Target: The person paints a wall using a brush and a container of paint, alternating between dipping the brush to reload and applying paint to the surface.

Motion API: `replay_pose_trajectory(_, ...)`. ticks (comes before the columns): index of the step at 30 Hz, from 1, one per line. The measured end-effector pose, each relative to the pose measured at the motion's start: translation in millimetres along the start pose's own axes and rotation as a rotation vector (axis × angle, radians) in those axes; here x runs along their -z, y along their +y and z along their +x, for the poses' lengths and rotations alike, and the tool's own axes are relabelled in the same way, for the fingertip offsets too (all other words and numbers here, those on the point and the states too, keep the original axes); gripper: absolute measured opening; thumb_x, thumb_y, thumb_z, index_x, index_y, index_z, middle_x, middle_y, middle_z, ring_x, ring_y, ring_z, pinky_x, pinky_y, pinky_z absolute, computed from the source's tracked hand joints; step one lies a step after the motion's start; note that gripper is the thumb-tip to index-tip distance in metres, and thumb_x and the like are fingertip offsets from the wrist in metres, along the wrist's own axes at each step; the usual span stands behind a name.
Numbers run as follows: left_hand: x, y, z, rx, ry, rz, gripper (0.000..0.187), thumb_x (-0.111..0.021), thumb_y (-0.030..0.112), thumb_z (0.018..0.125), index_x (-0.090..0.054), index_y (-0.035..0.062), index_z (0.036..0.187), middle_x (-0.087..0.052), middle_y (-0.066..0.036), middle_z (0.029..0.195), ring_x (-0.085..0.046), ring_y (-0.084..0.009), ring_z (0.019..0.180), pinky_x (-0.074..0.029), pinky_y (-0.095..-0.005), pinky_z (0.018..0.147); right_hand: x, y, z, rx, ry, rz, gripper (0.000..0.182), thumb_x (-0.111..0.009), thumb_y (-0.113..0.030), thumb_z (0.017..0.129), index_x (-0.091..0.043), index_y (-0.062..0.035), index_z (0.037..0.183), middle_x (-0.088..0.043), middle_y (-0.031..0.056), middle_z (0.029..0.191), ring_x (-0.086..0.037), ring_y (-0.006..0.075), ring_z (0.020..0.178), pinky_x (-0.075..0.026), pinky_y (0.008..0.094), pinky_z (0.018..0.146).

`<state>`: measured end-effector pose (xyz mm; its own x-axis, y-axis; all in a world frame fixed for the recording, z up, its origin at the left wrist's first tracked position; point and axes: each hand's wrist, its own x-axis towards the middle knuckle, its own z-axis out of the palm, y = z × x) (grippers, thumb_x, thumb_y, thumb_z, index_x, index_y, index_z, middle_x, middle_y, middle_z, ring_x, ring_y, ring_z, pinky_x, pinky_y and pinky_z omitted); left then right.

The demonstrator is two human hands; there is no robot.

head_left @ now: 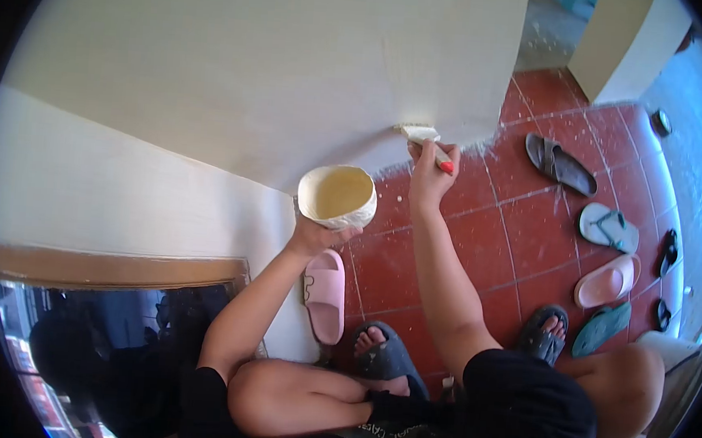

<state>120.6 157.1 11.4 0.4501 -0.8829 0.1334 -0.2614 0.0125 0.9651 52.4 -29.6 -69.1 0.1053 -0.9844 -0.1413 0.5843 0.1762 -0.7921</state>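
Note:
My left hand (323,237) is wrapped round the lower side of a cream-coloured bowl (359,213), which is tilted and shows pale yellowish contents or lining inside. My right hand (434,169) grips a paintbrush (422,133) by its handle, whose red tip sticks out below the fingers. The brush's whitish bristles touch the lower part of the pale wall (296,69), close above the red tiled floor (464,235). The bowl is to the left of the brush, in front of the wall's corner.
Several slippers and sandals lie on the floor at right, among them a brown sandal (562,165). A pink slipper (327,299) lies below the bowl. A white pillar (623,51) stands at upper right, a wood-framed dark window (119,272) at lower left.

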Motion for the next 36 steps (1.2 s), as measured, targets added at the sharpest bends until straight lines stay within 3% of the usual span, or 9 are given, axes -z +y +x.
replay_pose_trajectory(4, 5.5, -2.6, -1.6, 0.125, -0.033, -0.155, 0.076, -0.084, 0.018, 0.066, -0.045, 0.0040, 0.128, -0.055, -0.008, 0.124, -0.053, -0.0193, 0.115, -0.044, -0.0353, 0.098, -67.8, -110.3, -14.9, 0.133, -0.100, 0.226, 0.017, -0.056, -0.005, 0.089, -0.042, 0.0044, 0.093, -0.059, 0.0194, 0.089, -0.067, 0.0232, 0.078, -0.059, 0.0309, 0.071)
replay_pose_trajectory(10, 4.0, -2.4, 4.1, 0.025, 0.092, 0.011, 0.078, -0.087, 0.024, 0.064, -0.046, 0.0046, 0.127, -0.057, -0.008, 0.122, -0.054, -0.0183, 0.113, -0.045, -0.0350, 0.096, -90.3, -190.7, -35.5, 0.449, -0.206, 0.057, 0.015, -0.051, -0.005, 0.091, -0.039, 0.0028, 0.096, -0.061, 0.0250, 0.088, -0.069, 0.0317, 0.074, -0.060, 0.0349, 0.062)
replay_pose_trajectory(15, 0.4, 14.7, 6.8, 0.024, 0.063, -0.172, 0.083, -0.087, 0.021, 0.063, -0.042, 0.0056, 0.130, -0.055, -0.007, 0.124, -0.053, -0.0184, 0.114, -0.045, -0.0353, 0.096, -91.4, -163.8, -16.4, 0.703, -0.317, 0.011, 0.022, -0.053, -0.007, 0.092, -0.034, 0.0032, 0.098, -0.061, 0.0268, 0.089, -0.069, 0.0336, 0.075, -0.060, 0.0358, 0.063)
replay_pose_trajectory(18, -0.7, 24.2, 7.1, 0.012, 0.036, -0.234, 0.085, -0.087, 0.019, 0.062, -0.039, 0.0057, 0.131, -0.054, -0.008, 0.124, -0.052, -0.0185, 0.115, -0.044, -0.0351, 0.096, -77.4, -108.2, -7.3, 0.751, -0.376, -0.192, 0.019, -0.059, -0.007, 0.091, -0.043, 0.0032, 0.089, -0.065, 0.0224, 0.080, -0.069, 0.0246, 0.071, -0.059, 0.0336, 0.066)
replay_pose_trajectory(20, 1.8, 25.7, 7.7, -0.030, 0.027, -0.173, 0.086, -0.087, 0.018, 0.062, -0.038, 0.0055, 0.132, -0.054, -0.008, 0.124, -0.052, -0.0186, 0.115, -0.044, -0.0351, 0.097, -52.3, -64.5, -4.8, 0.635, -0.372, -0.276, 0.015, -0.059, -0.006, 0.090, -0.046, 0.0026, 0.089, -0.066, 0.0182, 0.079, -0.069, 0.0219, 0.072, -0.056, 0.0314, 0.068)
replay_pose_trajectory(22, 3.7, 21.3, 3.8, -0.013, 0.048, -0.142, 0.085, -0.087, 0.016, 0.062, -0.038, 0.0050, 0.131, -0.054, -0.008, 0.124, -0.051, -0.0183, 0.116, -0.043, -0.0352, 0.097, -20.0, -31.2, -5.6, 0.718, -0.329, -0.541, 0.011, -0.058, -0.003, 0.089, -0.050, 0.0021, 0.085, -0.066, 0.0162, 0.077, -0.069, 0.0208, 0.072, -0.057, 0.0306, 0.063)
replay_pose_trajectory(24, 0.8, 26.3, -0.7, -0.049, 0.073, -0.165, 0.085, -0.087, 0.016, 0.062, -0.039, 0.0047, 0.131, -0.054, -0.008, 0.124, -0.051, -0.0182, 0.116, -0.043, -0.0351, 0.097, -2.4, -36.6, -27.2, 0.614, -0.307, -0.461, 0.011, -0.060, -0.005, 0.088, -0.053, 0.0023, 0.083, -0.067, 0.0153, 0.076, -0.069, 0.0194, 0.070, -0.056, 0.0295, 0.061)
replay_pose_trajectory(32, 24.1, 34.0, 3.4, -0.101, 0.154, -0.238, 0.079, -0.086, 0.018, 0.064, -0.043, 0.0029, 0.129, -0.057, -0.008, 0.119, -0.055, -0.0180, 0.111, -0.046, -0.0338, 0.094, -102.5, -118.9, -25.0, 0.343, -0.283, -0.216, 0.015, -0.057, -0.005, 0.090, -0.046, 0.0023, 0.084, -0.064, 0.0169, 0.080, -0.069, 0.0201, 0.069, -0.059, 0.0284, 0.060)
replay_pose_trajectory(36, 31.0, 40.7, 9.4, -0.098, 0.212, -0.189, 0.075, -0.086, 0.018, 0.065, -0.046, 0.0018, 0.126, -0.059, -0.009, 0.115, -0.057, -0.0181, 0.108, -0.046, -0.0336, 0.094, -118.7, -151.8, -30.2, 0.492, -0.344, -0.082, 0.016, -0.056, -0.005, 0.091, -0.042, 0.0024, 0.088, -0.062, 0.0189, 0.082, -0.069, 0.0238, 0.071, -0.059, 0.0301, 0.060)
